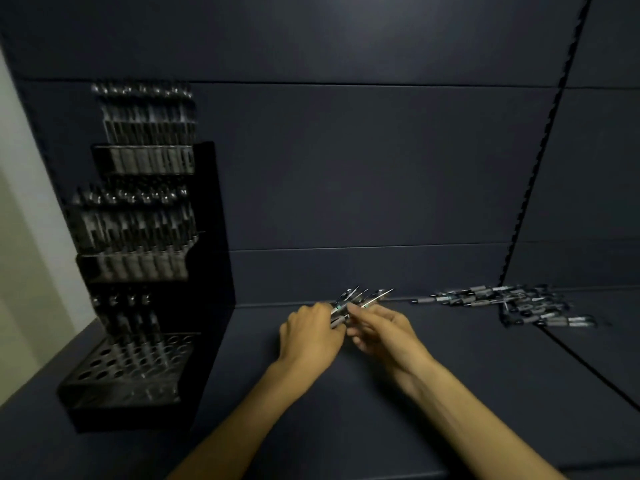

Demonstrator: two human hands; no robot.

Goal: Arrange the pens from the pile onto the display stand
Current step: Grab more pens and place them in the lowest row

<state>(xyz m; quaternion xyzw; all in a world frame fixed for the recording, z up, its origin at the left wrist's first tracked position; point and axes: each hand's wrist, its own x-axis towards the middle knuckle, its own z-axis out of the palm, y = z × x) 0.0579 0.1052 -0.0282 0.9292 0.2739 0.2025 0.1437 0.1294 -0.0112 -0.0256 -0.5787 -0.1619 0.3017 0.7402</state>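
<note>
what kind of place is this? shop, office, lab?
Probably a shop shelf bay, or a mock-up of one: dark back panels with a slotted upright, a tiered black display stand holding pens, and a loose pen pile on the shelf.

no readable text, pens (360,301) and display stand (145,258) too blurred for any labels

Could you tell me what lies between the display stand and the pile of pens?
In the head view, both hands, left and right, hold a bunch of pens there.
</note>
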